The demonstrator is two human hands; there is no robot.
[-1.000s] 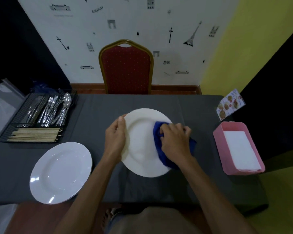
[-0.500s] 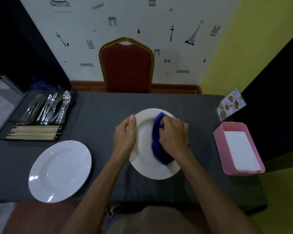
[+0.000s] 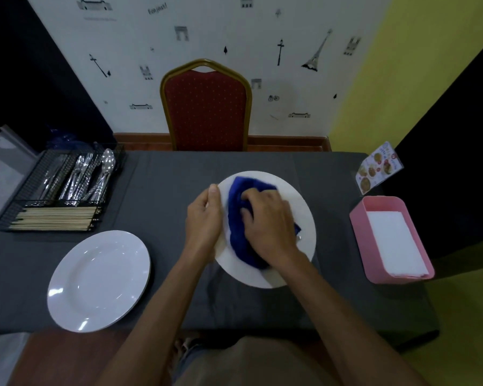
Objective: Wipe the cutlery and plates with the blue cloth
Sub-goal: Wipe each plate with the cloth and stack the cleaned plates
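1. spare plate (image 3: 98, 280): near left, judged next for wiping.
2. centre plate (image 3: 301, 210): left hand (image 3: 204, 218) grips its left rim; right hand (image 3: 268, 224) clutches the blue cloth (image 3: 239, 240) against its face. Step: wiping; next calls for swapping plates.
3. pink box (image 3: 357, 232): white napkins (image 3: 393, 243).
4. black tray (image 3: 25, 196): cutlery (image 3: 89, 176), chopsticks (image 3: 53, 218).

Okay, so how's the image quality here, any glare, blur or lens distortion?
Head view: dim overall; glare spots on the empty white plate; the right hand gripping the blue cloth on the held plate looks slightly motion-blurred; the wide-angle lens splays the walls outward.
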